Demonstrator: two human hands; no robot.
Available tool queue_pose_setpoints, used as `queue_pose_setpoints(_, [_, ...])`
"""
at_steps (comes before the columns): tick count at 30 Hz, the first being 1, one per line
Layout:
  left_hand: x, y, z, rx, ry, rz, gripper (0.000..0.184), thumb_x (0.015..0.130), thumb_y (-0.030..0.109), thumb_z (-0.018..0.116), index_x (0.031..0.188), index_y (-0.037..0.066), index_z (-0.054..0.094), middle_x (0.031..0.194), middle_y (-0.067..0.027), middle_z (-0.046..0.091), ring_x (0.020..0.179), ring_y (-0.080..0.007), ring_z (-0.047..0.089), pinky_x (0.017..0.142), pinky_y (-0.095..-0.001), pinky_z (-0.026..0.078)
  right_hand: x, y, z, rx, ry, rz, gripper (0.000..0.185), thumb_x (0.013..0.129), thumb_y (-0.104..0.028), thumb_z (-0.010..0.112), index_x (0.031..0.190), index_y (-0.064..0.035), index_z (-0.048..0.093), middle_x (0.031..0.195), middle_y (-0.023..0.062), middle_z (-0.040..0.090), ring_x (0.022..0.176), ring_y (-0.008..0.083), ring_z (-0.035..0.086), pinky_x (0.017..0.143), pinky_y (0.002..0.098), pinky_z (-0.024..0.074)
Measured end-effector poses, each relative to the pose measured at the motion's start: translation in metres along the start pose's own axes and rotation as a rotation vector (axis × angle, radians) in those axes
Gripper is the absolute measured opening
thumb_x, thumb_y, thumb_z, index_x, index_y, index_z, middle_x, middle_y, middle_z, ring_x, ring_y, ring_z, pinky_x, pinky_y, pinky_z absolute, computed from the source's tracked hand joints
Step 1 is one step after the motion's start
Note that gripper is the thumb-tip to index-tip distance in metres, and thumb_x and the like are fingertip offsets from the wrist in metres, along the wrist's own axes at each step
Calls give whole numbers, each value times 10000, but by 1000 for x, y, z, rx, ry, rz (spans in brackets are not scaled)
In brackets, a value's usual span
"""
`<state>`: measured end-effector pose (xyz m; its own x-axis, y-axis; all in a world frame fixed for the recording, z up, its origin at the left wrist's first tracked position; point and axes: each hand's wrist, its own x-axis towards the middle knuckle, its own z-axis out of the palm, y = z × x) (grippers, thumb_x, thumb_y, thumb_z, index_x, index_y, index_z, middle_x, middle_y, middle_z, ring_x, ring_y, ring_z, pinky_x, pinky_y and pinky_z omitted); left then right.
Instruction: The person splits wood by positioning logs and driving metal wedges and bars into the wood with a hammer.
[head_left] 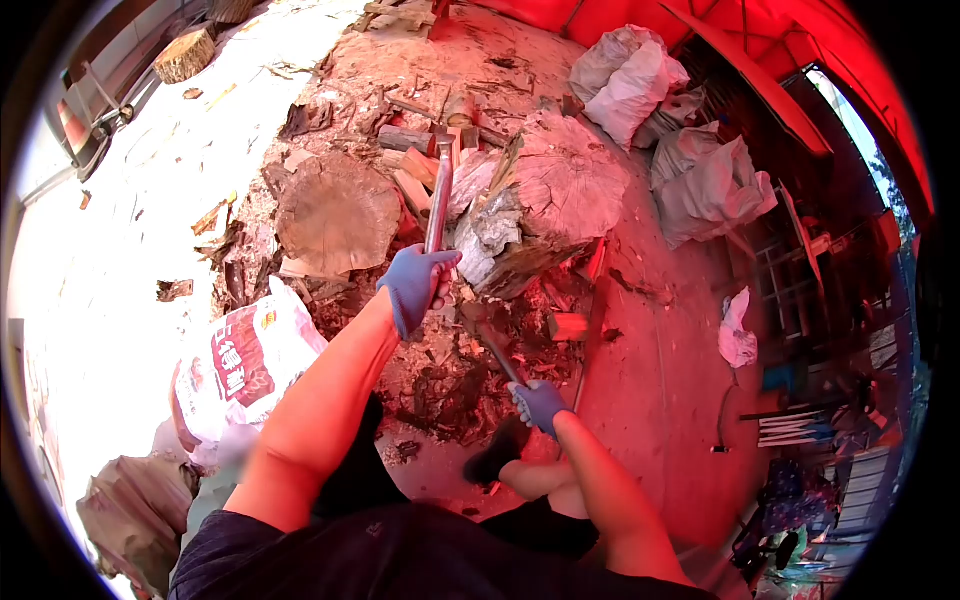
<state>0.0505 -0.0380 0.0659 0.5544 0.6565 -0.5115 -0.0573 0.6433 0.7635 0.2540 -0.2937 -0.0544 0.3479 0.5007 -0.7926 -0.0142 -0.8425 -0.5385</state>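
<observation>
My left hand (pixel 412 285), in a blue-grey work glove, is closed round the lower end of a long metal bar (pixel 438 205). The bar points away from me, and its far end flares out beside a large upright log round (pixel 575 180). Rough, peeling bark (pixel 490 235) covers the near side of that round. Lower and to the right, my right hand (pixel 541 405), gloved alike, grips a dark-handled tool (pixel 500 357). This tool's head, near the bark litter, is too blurred to name. A second, flat-topped log round (pixel 338 215) stands left of the bar.
Split wood pieces (pixel 415 165) lie behind the bar, and a small wood block (pixel 568 326) sits on the right. Bark scraps cover the ground. A printed white sack (pixel 245 355) is at left; stuffed sacks (pixel 710 185) stand at right. A red canopy (pixel 760 40) hangs overhead.
</observation>
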Motion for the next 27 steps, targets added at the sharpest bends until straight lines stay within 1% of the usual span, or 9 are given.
queue_pose_setpoints(3, [4,-20,-12,-153,18,-60,264,947,219,622,742,140,475,547,23,430,417,-118,370,413,-277,337,47,25,43,-40,60,116,358,906,-427,659,843,-81,594,661,22,588,474,154,558,446,319,450])
queue_pose_setpoints(7, [-9,-41,-16,-275,13,-23,264,979,196,560,729,149,488,560,33,406,444,-131,344,440,-283,352,95,98,129,-469,472,-63,334,886,-303,635,1015,5,628,966,233,693,890,360,697,779,444,548])
queue_pose_setpoints(9, [-4,-65,-26,-283,-54,-34,220,968,237,597,789,113,565,586,11,466,483,-135,451,418,-278,341,89,107,149,-290,457,-65,329,868,-253,631,1057,16,617,1044,267,671,1054,399,648,889,451,513])
queue_pose_setpoints(13, [-38,-87,-17,43,49,45,226,947,189,592,749,114,513,638,-21,494,473,-158,457,433,-303,373,62,71,130,-283,234,-372,315,875,-275,673,1091,-48,634,1007,216,691,961,335,681,803,405,534])
queue_pose_setpoints(15, [-53,-92,-1,75,54,31,194,919,183,621,772,90,535,631,-29,497,466,-161,472,417,-319,386,94,61,107,534,-182,-412,306,941,-328,636,1116,-77,628,940,79,682,818,223,667,749,336,531])
queue_pose_setpoints(17, [-74,-106,24,135,73,92,198,892,184,648,790,52,541,635,-37,519,475,-152,503,387,-321,398,-7,-24,67,746,-316,-216,349,975,-402,604,1133,-92,633,905,11,667,810,111,642,717,265,503])
queue_pose_setpoints(20, [-84,-145,50,210,-130,207,194,899,178,657,943,45,524,719,-32,556,522,-117,513,448,-283,421,-66,-67,41,686,-306,-417,443,962,-465,609,1147,-63,629,893,5,667,809,99,628,712,249,485])
queue_pose_setpoints(23, [-99,-181,89,354,-314,503,352,897,164,677,1156,22,486,915,-39,599,708,-84,552,611,-237,463,-51,-52,9,375,-193,-697,340,946,-308,652,1156,-42,625,921,49,681,827,123,651,761,250,503])
queue_pose_setpoints(27, [-109,-140,113,667,-810,461,563,922,187,683,1391,7,427,990,-30,612,834,-90,566,745,-240,477,-89,-29,-95,718,33,-481,255,932,-222,641,1107,-37,623,879,69,669,756,148,653,673,303,524])
